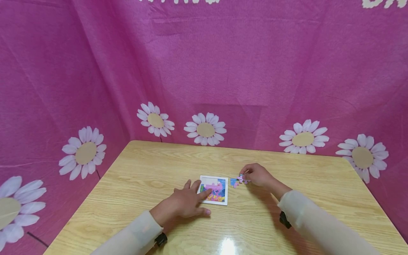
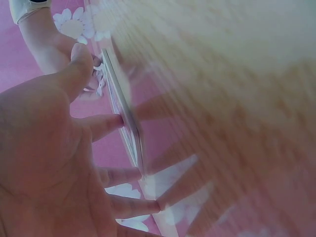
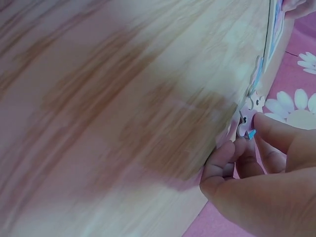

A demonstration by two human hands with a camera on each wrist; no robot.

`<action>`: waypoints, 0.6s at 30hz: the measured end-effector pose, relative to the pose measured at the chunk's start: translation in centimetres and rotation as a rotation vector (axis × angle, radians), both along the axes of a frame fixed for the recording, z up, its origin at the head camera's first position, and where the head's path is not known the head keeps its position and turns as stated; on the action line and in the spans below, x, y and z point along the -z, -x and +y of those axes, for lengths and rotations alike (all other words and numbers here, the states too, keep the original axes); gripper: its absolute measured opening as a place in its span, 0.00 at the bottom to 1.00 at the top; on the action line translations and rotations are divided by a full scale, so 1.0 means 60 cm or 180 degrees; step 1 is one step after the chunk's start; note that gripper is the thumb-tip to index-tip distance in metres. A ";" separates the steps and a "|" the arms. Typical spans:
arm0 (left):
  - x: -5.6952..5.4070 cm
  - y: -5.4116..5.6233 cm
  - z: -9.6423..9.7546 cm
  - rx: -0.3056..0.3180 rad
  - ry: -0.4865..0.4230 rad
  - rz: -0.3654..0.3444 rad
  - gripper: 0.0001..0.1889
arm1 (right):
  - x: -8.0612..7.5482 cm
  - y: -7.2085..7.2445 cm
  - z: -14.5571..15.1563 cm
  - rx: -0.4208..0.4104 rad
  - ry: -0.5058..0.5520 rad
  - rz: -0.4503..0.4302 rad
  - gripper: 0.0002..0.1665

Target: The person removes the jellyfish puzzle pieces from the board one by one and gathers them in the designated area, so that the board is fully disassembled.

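Observation:
A small jigsaw puzzle in a white-rimmed tray lies on the table, showing a pink figure against blue with yellow along the bottom. Part of its upper left is pale, with no picture. My left hand is spread flat at the tray's left side, its index finger reaching over the picture; in the left wrist view a fingertip touches the tray's edge. Just right of the tray lie loose jigsaw pieces, blue and pink. There my right hand pinches a pink jigsaw piece with a printed eye, between thumb and fingers.
The light wood-grain table extends on all sides of the tray. Pink cloth with printed white daisies hangs behind the table and along its left side. A black band shows under the left sleeve, another under the right.

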State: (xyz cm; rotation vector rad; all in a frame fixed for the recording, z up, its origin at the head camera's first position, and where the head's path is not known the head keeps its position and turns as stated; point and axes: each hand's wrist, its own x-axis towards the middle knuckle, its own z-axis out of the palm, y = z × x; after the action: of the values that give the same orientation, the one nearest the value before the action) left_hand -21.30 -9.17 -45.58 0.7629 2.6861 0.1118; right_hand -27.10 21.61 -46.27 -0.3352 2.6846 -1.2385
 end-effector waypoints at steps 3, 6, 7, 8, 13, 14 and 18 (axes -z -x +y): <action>-0.001 -0.001 0.000 0.0007 -0.0001 0.0005 0.44 | -0.001 -0.003 0.006 0.0000 -0.0014 -0.0028 0.07; -0.001 0.000 -0.001 0.0007 -0.0005 0.0003 0.44 | -0.002 -0.005 0.010 -0.0009 -0.0047 -0.0013 0.07; -0.001 0.000 -0.001 0.0006 -0.0002 0.0001 0.44 | -0.002 -0.006 0.012 -0.0021 -0.0044 -0.0001 0.06; -0.001 0.000 -0.001 0.0004 -0.0002 -0.0002 0.44 | 0.000 -0.006 0.013 -0.0019 -0.0038 0.0001 0.06; 0.000 0.001 0.000 0.0003 0.0019 -0.0001 0.44 | 0.004 -0.010 0.014 0.0052 -0.0010 -0.0018 0.04; 0.000 0.001 0.000 0.0002 0.0019 -0.0004 0.44 | 0.004 -0.011 0.013 0.0084 -0.0021 -0.0016 0.04; 0.001 0.002 0.000 -0.0006 0.0017 -0.0018 0.44 | 0.007 -0.014 0.012 0.0123 -0.0149 0.0136 0.03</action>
State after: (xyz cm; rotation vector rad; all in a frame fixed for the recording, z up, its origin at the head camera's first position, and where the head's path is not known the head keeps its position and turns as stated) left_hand -21.39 -9.18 -45.63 0.7574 2.6809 0.1068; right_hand -26.25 22.33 -46.67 -0.3084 2.7637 -1.1900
